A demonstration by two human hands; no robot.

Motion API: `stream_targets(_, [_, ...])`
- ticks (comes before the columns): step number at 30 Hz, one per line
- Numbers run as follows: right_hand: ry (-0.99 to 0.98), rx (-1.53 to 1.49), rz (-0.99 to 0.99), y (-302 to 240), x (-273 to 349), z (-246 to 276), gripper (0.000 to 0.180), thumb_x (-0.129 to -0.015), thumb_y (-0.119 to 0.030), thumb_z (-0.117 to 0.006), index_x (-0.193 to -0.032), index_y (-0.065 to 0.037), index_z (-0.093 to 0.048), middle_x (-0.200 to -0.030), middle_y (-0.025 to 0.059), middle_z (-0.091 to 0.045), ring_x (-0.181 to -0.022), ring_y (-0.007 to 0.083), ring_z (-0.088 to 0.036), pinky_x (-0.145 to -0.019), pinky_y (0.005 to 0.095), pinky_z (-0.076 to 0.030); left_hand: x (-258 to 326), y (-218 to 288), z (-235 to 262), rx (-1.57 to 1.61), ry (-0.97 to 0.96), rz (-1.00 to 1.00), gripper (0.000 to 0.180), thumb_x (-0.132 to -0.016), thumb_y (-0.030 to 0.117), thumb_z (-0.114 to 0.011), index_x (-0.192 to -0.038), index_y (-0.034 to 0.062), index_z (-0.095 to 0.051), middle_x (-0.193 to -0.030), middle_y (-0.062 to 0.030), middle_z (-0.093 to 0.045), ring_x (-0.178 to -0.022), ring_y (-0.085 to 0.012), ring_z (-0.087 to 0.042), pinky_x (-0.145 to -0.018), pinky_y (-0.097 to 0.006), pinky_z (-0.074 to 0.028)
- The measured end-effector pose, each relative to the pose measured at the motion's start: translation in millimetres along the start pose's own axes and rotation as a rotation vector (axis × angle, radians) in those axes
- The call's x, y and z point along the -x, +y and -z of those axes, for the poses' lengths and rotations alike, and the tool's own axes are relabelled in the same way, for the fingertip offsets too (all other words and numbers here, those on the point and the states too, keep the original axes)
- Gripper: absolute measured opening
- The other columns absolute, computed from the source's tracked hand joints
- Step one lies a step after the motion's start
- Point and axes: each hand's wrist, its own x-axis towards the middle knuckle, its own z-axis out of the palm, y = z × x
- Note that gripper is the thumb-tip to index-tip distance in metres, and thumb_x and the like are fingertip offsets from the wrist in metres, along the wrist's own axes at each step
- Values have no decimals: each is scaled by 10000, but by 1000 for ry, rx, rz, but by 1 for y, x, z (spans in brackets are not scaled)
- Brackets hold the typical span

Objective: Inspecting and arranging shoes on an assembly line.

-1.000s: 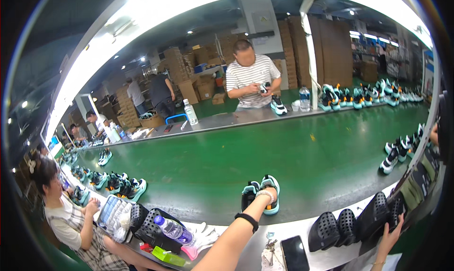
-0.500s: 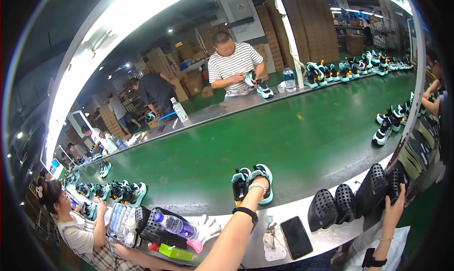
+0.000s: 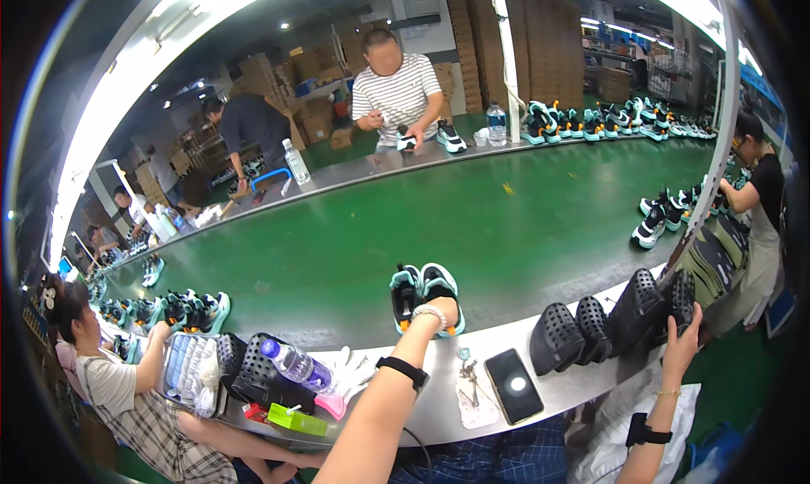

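Note:
A pair of black, white and mint sneakers stands side by side on the green belt in front of me. My left hand (image 3: 440,310) reaches over the heel of the right-hand sneaker (image 3: 439,276), its fingers mostly hidden at the opening. Close against it is the other sneaker (image 3: 405,292), which the hand does not visibly hold. At the right, my right hand (image 3: 683,339) has thumb and fingers around the lower end of a black perforated clog (image 3: 681,292). More black clogs (image 3: 557,336) lean in a row beside it on the metal ledge.
A phone (image 3: 513,386) and keys (image 3: 472,384) lie on the ledge (image 3: 439,425). Left of my forearm are a water bottle (image 3: 295,366), a green box (image 3: 297,419) and a seated co-worker (image 3: 126,391). Across the green belt (image 3: 354,239), a person in stripes (image 3: 401,96) handles a sneaker.
My view has turned slightly, so the scene sits further left and higher. Both my hands keep their places. The person across has lowered a sneaker toward the table edge, one hand now off it.

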Motion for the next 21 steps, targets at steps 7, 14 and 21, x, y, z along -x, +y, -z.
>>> stream_targets(7, [-192,-571,94,-141,8,10,499,-821,-72,-644,-1259,-4,-415,-1194,162,-558,-1028,208,-560,-879,306,-440,16,8,13,15,-22,35,333,-777,131,-459,-980,-23,-673,-1057,-237,-627,-985,-326,-629,-841,-381,-493])
stream_targets(14, [-756,-454,412,-267,62,-59,382,-837,-154,-638,-1134,12,-464,-708,169,-619,-648,262,-626,-609,331,-482,63,18,-3,16,715,166,204,-769,162,-534,-772,62,-712,-850,-123,-651,-960,-277,-576,-989,-408,-351])
stream_targets(21, [-907,-214,639,-324,96,-188,373,-832,-257,-642,-1010,43,-511,-755,229,-627,-747,358,-637,-659,424,-502,104,9,-49,147,962,242,336,-759,173,-566,-1083,183,-656,-1011,-70,-611,-1161,-276,-443,-1073,-569,-162])
